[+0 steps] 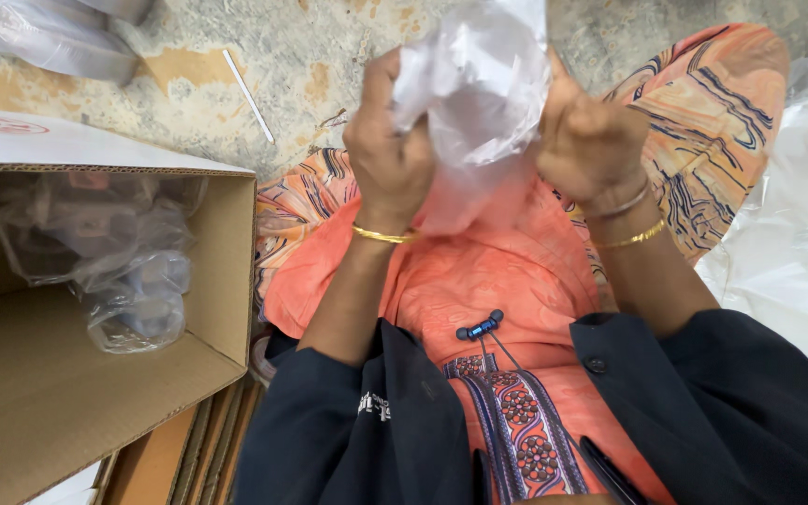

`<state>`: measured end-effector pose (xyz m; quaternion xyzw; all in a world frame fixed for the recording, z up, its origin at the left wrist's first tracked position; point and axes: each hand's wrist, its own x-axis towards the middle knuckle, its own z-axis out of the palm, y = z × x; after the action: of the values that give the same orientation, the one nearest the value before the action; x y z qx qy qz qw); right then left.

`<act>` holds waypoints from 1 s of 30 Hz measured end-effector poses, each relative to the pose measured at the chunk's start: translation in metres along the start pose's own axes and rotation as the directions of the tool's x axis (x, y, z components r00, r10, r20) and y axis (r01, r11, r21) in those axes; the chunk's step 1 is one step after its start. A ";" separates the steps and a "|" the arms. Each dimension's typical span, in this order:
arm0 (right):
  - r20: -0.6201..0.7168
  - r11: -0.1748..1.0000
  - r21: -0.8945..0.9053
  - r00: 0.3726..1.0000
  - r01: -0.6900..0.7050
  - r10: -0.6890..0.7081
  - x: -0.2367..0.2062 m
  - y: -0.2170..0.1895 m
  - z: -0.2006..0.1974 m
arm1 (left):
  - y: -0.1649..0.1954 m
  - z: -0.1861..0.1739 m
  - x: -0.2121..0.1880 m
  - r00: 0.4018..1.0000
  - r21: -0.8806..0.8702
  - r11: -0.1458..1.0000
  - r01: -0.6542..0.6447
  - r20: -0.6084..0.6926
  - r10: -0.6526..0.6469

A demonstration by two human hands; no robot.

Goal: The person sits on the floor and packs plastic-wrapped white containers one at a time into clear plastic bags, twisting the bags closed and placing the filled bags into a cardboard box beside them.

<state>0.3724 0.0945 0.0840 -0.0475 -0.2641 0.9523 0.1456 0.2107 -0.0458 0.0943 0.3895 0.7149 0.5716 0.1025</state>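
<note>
Worn stone floor (310, 56) behind; open carton (95, 374) at left with bagged items (123, 271) inside. Left hand (387, 154) and right hand (591, 140) both clenched on a clear bag (479, 84), held up between them above the orange lap (479, 271).

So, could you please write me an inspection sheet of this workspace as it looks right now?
Surface: mottled stone floor, worn, with a thin white stick lying on it.
Job's things: crumpled clear plastic bag, held up between both hands.
Clutter: open cardboard box at left holding bagged items; loose plastic sheeting at right.
Hands: left hand and right hand both closed on the bag.
Cables: blue earphones hanging on the chest.
Surroundings: flattened cardboard beside the box.
</note>
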 end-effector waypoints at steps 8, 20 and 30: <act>-0.417 0.981 -0.170 0.895 0.094 -0.158 0.011 0.031 -0.001 | 0.006 0.012 -0.008 0.986 -0.140 0.990 0.032 0.169 -0.007; -0.049 0.307 -0.935 0.791 0.179 -0.610 0.029 0.067 -0.039 | 0.035 0.053 -0.004 0.853 0.169 0.850 -0.498 0.272 0.445; -0.407 0.590 -0.806 0.670 0.057 -0.621 0.017 0.024 -0.097 | 0.013 0.107 0.039 0.960 0.013 0.964 -0.267 0.092 0.265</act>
<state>0.3660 0.1275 -0.0113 -0.3758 -0.5593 0.6279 0.3894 0.2533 0.0597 0.0828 0.5086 0.6579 0.5530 0.0518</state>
